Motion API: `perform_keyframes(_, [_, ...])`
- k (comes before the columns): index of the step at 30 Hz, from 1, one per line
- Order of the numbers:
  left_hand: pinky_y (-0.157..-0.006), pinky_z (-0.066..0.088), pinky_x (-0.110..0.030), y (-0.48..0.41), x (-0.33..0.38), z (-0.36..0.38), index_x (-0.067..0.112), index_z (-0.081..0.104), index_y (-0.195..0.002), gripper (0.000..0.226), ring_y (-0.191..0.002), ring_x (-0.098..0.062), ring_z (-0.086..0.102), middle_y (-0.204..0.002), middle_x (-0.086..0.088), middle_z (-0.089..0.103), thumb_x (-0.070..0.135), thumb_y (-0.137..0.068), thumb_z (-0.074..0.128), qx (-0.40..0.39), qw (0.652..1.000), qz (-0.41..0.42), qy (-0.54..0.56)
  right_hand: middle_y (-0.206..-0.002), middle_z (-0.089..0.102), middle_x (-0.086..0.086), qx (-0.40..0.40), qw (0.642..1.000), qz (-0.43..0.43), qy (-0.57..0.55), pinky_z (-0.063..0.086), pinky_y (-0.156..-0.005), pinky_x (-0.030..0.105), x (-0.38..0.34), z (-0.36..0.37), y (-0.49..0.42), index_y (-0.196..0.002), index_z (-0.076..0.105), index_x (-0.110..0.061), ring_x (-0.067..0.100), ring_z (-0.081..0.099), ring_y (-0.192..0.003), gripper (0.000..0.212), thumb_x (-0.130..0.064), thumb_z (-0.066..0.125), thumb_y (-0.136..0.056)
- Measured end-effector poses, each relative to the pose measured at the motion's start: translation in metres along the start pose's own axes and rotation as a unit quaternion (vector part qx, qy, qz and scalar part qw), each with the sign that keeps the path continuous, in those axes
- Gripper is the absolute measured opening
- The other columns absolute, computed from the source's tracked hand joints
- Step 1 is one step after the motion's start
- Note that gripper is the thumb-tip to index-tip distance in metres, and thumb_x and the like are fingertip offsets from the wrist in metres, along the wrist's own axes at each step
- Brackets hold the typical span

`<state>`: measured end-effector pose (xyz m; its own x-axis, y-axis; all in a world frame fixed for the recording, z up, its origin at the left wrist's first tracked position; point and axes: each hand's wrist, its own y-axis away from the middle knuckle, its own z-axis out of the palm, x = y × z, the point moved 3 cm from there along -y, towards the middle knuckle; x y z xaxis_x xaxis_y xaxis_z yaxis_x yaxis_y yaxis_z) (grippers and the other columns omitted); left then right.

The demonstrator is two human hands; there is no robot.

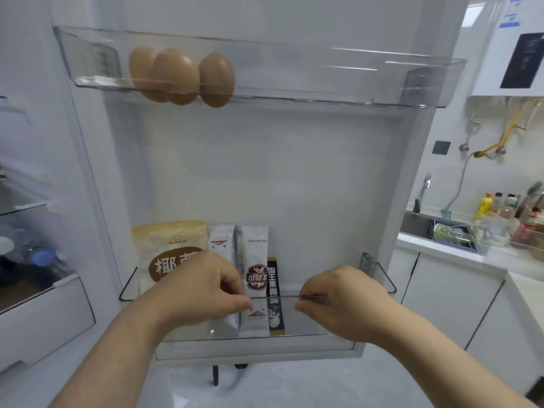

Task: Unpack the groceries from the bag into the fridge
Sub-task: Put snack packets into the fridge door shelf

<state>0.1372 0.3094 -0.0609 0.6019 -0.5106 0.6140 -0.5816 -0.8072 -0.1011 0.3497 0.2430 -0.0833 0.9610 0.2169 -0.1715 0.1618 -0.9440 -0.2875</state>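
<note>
two hands pinch: left hand [206, 290] a white sachet [255, 248], right hand [347, 301] a dark stick [316, 298].

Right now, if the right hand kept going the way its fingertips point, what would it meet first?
Probably the black stick sachet in the lower door bin, left of the right hand; depth is unclear.

Both forearms extend forward, hands near each other. Left hand [203, 290] pinches a white sachet [221, 245]; right hand [347, 301] pinches a thin dark strip [315, 298].
</note>
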Motion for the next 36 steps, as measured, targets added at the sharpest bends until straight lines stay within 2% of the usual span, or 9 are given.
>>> perform_keyframes(6, [-0.051, 0.047, -0.017, 0.004, 0.000, 0.002, 0.023, 0.071, -0.059, 0.019, -0.055, -0.001, 0.061, -0.061, 0.011, 0.067, 0.025, -0.075, 0.082, 0.026, 0.999, 0.005, -0.033, -0.076, 0.066, -0.010, 0.028, 0.999, 0.003, -0.019, 0.053, -0.067, 0.032, -0.001, -0.003, 0.010, -0.086, 0.067, -0.027, 0.011, 0.060, -0.072, 0.020, -0.045, 0.061, -0.091])
perform_keyframes(8, [-0.057, 0.052, -0.020, 0.007, 0.004, 0.006, 0.028, 0.072, -0.065, 0.014, -0.062, 0.000, 0.063, -0.067, 0.017, 0.068, 0.025, -0.074, 0.082, 0.046, 0.998, 0.009, -0.049, -0.093, 0.070, -0.010, 0.041, 0.998, 0.015, -0.050, 0.054, -0.080, 0.034, 0.004, -0.006, 0.019, -0.099, 0.069, -0.027, 0.012, 0.063, -0.088, 0.014, -0.037, 0.062, -0.092])
perform_keyframes(10, [-0.065, 0.054, -0.023, 0.009, 0.015, 0.013, 0.033, 0.071, -0.075, 0.008, -0.073, 0.005, 0.062, -0.075, 0.026, 0.066, 0.030, -0.074, 0.079, 0.083, 0.994, 0.028, -0.064, -0.112, 0.067, -0.010, 0.050, 0.997, 0.026, -0.044, 0.047, -0.093, 0.028, 0.013, -0.011, 0.031, -0.117, 0.065, -0.027, 0.012, 0.059, -0.106, 0.023, -0.030, 0.059, -0.095])
perform_keyframes(14, [-0.078, 0.050, -0.018, 0.007, 0.057, 0.038, 0.036, 0.071, -0.097, 0.025, -0.088, 0.008, 0.060, -0.090, 0.030, 0.064, 0.049, -0.076, 0.067, 0.125, 0.983, 0.110, -0.077, -0.125, 0.061, -0.011, 0.062, 0.997, 0.044, -0.015, 0.043, -0.100, 0.027, 0.035, -0.034, 0.065, -0.129, 0.059, -0.027, 0.013, 0.053, -0.118, 0.031, -0.029, 0.053, -0.098])
perform_keyframes(18, [-0.093, 0.028, -0.003, -0.003, 0.104, 0.078, 0.038, 0.059, -0.129, 0.040, -0.117, 0.013, 0.043, -0.123, 0.031, 0.051, 0.042, -0.090, 0.062, 0.082, 0.980, 0.149, -0.103, -0.138, 0.052, -0.016, 0.053, 0.994, 0.098, 0.007, 0.035, -0.105, 0.021, 0.070, -0.059, 0.121, -0.139, 0.048, -0.031, 0.008, 0.046, -0.127, 0.039, -0.032, 0.049, -0.101])
perform_keyframes(21, [-0.098, 0.016, 0.000, -0.012, 0.140, 0.114, 0.037, 0.051, -0.138, 0.046, -0.126, 0.013, 0.031, -0.138, 0.027, 0.043, 0.040, -0.093, 0.059, 0.054, 0.973, 0.182, -0.131, -0.143, 0.047, -0.018, 0.048, 0.984, 0.172, 0.019, 0.032, -0.106, 0.020, 0.103, -0.080, 0.175, -0.143, 0.043, -0.034, 0.006, 0.042, -0.132, 0.043, -0.039, 0.046, -0.100])
perform_keyframes(24, [-0.102, 0.021, -0.008, -0.018, 0.181, 0.151, 0.036, 0.050, -0.139, 0.049, -0.135, 0.004, 0.036, -0.144, 0.022, 0.045, 0.047, -0.092, 0.058, 0.037, 0.969, 0.201, -0.136, -0.145, 0.046, -0.018, 0.041, 0.969, 0.243, 0.034, 0.032, -0.107, 0.023, 0.134, -0.099, 0.233, -0.144, 0.041, -0.034, 0.005, 0.040, -0.134, 0.044, -0.042, 0.046, -0.100])
perform_keyframes(30, [-0.110, 0.024, -0.017, -0.016, 0.277, 0.235, 0.039, 0.041, -0.144, 0.051, -0.138, 0.004, 0.031, -0.149, 0.024, 0.037, 0.050, -0.095, 0.051, -0.031, 0.951, 0.274, -0.136, -0.145, 0.046, -0.017, 0.054, 0.931, 0.360, 0.036, 0.033, -0.110, 0.024, 0.178, -0.138, 0.351, -0.143, 0.043, -0.034, 0.003, 0.041, -0.133, 0.043, -0.041, 0.045, -0.101])
perform_keyframes(36, [-0.104, 0.031, -0.015, 0.002, 0.369, 0.310, 0.039, 0.042, -0.143, 0.049, -0.125, 0.009, 0.036, -0.143, 0.025, 0.043, 0.048, -0.096, 0.050, -0.091, 0.927, 0.352, -0.097, -0.143, 0.047, -0.019, 0.084, 0.886, 0.457, 0.007, 0.031, -0.103, 0.016, 0.197, -0.172, 0.460, -0.140, 0.046, -0.035, 0.001, 0.042, -0.130, 0.040, -0.039, 0.046, -0.101])
